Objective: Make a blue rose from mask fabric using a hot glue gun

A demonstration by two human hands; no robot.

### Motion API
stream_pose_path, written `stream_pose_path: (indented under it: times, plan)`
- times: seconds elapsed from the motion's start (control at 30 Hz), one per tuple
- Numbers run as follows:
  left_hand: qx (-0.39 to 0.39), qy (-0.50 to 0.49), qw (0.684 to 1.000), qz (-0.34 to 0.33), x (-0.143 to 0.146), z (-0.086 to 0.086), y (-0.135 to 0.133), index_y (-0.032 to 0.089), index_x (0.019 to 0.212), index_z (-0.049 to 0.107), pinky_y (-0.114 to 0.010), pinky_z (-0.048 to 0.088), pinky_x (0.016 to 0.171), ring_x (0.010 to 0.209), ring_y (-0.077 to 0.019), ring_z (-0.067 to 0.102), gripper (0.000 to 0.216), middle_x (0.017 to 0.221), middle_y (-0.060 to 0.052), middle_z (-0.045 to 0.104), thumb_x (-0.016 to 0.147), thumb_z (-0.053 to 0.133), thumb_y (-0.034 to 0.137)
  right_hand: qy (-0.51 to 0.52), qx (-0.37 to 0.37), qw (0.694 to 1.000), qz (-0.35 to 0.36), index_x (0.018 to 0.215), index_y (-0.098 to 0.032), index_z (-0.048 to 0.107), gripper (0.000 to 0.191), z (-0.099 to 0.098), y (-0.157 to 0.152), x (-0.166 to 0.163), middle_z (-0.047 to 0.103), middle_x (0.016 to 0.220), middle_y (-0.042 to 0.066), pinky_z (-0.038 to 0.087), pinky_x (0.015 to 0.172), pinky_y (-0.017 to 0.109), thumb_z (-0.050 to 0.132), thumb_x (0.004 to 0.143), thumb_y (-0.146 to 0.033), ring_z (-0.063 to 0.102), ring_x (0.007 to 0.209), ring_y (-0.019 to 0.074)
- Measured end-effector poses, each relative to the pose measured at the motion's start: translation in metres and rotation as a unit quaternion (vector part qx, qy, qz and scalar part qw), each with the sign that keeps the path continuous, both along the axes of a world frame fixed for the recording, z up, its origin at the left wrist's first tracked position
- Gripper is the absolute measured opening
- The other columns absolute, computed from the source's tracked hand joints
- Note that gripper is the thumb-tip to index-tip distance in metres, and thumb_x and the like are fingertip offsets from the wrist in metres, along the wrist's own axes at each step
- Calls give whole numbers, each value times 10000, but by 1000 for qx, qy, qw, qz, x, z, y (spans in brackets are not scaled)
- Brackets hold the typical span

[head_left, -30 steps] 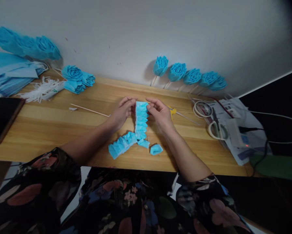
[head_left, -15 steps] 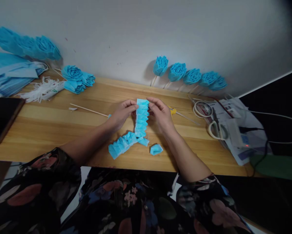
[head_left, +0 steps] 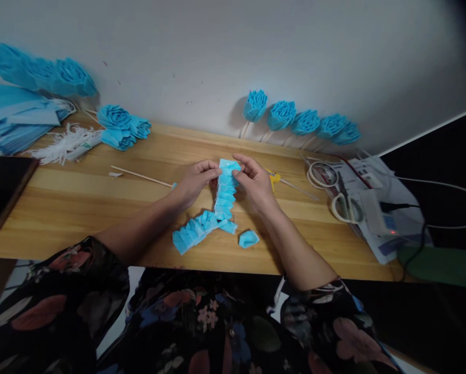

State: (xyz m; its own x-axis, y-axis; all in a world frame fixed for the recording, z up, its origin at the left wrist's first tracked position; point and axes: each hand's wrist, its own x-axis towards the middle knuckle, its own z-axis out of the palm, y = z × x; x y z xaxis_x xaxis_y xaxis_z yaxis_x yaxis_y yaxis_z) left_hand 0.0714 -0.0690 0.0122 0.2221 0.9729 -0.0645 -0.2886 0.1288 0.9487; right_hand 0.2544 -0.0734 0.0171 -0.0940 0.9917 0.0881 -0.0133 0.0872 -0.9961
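Note:
A pleated strip of light-blue mask fabric [head_left: 225,192] runs upright between my hands, its far end lifted a little. My left hand [head_left: 199,179] pinches the strip's left edge near the top. On the opposite edge, my right hand [head_left: 254,182] grips the same end, thumb on top of the folds. Another pleated blue strip [head_left: 196,231] lies slanting at the lower left and meets the held strip's near end. Close by rest a small folded blue piece [head_left: 228,226] and a loose blue petal [head_left: 249,238]. A thin wooden stick [head_left: 141,176] lies left of my left hand.
Blue fabric flowers [head_left: 282,115] on sticks lean against the wall; more flowers [head_left: 118,124] lie left. Blue masks [head_left: 18,117], white ear loops [head_left: 69,144] and a phone [head_left: 7,192] are at left. A yellow-handled screwdriver [head_left: 274,179], scissors [head_left: 347,208], tape [head_left: 322,174] and a power strip [head_left: 377,215] sit right.
My right thumb has moved left onto the strip's top folds, and the strip's upper end has shifted slightly right. My left hand keeps its pinch.

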Motion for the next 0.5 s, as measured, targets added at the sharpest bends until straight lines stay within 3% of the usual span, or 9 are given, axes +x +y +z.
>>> stream_pose_path:
  times: [0.27,0.5]
  plan:
    - [-18,-11,1000,14,0,-1,-1,170,736,668,-240,473,651,611,-105,584,127,673,17,658,828,753,183,-39,31,998,-47,1220,-295,721,369,6,2,3,733,1145,47,592,855,360,718,869,-408,676,1031,203]
    - [15,0,1000,-8,-1,-5,-1,176,739,694,-247,476,650,620,-113,584,131,669,11,659,810,778,248,-56,50,997,-34,1211,-293,739,369,5,-1,0,718,1008,27,544,729,325,739,857,-397,629,841,175]
